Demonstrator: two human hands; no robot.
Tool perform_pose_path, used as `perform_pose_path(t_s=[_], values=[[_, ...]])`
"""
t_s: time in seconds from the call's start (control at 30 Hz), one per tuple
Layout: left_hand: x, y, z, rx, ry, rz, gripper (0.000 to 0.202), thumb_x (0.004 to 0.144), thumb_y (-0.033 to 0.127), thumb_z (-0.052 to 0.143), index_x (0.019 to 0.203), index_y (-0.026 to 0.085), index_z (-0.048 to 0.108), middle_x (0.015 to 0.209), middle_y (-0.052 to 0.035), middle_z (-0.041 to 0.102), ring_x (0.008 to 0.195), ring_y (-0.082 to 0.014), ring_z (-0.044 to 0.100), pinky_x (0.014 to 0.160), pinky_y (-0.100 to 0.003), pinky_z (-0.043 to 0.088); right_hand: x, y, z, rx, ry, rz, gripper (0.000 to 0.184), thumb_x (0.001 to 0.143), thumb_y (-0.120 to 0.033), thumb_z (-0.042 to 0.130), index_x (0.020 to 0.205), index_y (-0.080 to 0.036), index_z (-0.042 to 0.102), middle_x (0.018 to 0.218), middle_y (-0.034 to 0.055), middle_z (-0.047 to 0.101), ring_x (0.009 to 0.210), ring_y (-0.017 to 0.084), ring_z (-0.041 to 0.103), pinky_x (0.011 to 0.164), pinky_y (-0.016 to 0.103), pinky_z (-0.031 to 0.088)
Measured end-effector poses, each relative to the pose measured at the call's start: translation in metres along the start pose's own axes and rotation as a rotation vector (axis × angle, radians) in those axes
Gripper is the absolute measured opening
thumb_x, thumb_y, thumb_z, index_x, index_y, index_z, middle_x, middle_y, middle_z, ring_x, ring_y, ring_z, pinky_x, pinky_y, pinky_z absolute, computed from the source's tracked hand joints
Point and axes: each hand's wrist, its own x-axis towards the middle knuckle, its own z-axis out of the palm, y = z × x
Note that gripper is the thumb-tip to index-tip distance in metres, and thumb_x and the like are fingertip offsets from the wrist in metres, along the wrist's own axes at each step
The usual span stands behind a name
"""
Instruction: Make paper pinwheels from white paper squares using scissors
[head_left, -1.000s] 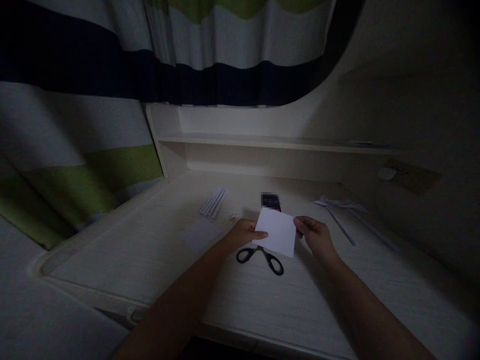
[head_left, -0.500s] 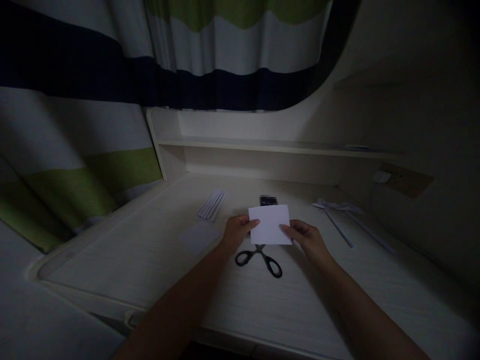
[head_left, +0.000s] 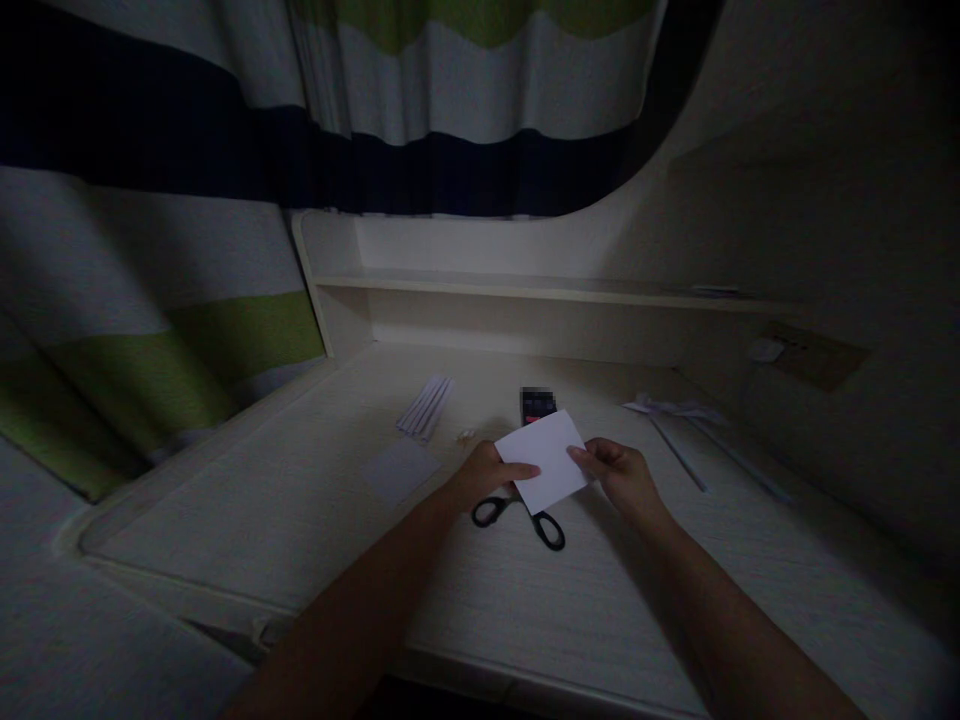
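Observation:
Between my two hands is a square sheet of white paper (head_left: 546, 458), tilted, held above the desk. My left hand (head_left: 484, 474) grips its left side with the thumb lying on top. At the right edge, my right hand (head_left: 616, 474) pinches it between thumb and fingers. Below the paper lies a pair of scissors (head_left: 550, 531) with black handles spread; the paper hides the blades. Behind the paper's top edge a dark object (head_left: 537, 402), partly blurred out, rests on the desk.
Several rolled paper sticks (head_left: 425, 408) lie at the left back, with a flat paper square (head_left: 400, 470) nearer. Small pale bits (head_left: 465, 435) sit beside my left hand. At right are long paper sticks (head_left: 679, 454) with folded paper. A shelf (head_left: 525, 284) spans the desk's back.
The paper has turned from level to tilted. My left thumb has slid further onto it. Small pale bits and more of the dark object now show.

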Motion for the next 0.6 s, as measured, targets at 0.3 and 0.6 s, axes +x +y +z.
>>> perform_pose_path(t_s=[0.3,0.6], values=[[0.006,-0.006,0.002,0.021,0.123,-0.031,0.039,0.055,0.026,0.072,0.089,0.008,0.064,0.088,-0.0145,0.066,0.073,-0.0224,0.063,0.060,-0.032,0.051,0.002,0.004,-0.001,-0.070,0.025,-0.044,0.034,0.062,-0.049,0.063,0.064,-0.014,0.063,0.056,0.0025,0.061,0.051,0.013,0.051,0.050,0.025,0.039],[0.013,-0.004,-0.015,-0.195,0.481,-0.005,0.040,0.054,0.027,0.074,0.086,0.006,0.065,0.088,-0.0152,0.067,0.071,-0.0207,0.063,0.056,-0.028,0.052,-0.001,0.011,0.005,-0.360,-0.142,-0.117,0.036,0.071,-0.050,0.051,0.063,-0.016,0.059,0.054,0.0010,0.056,0.050,0.013,0.049,0.049,0.025,0.037]])
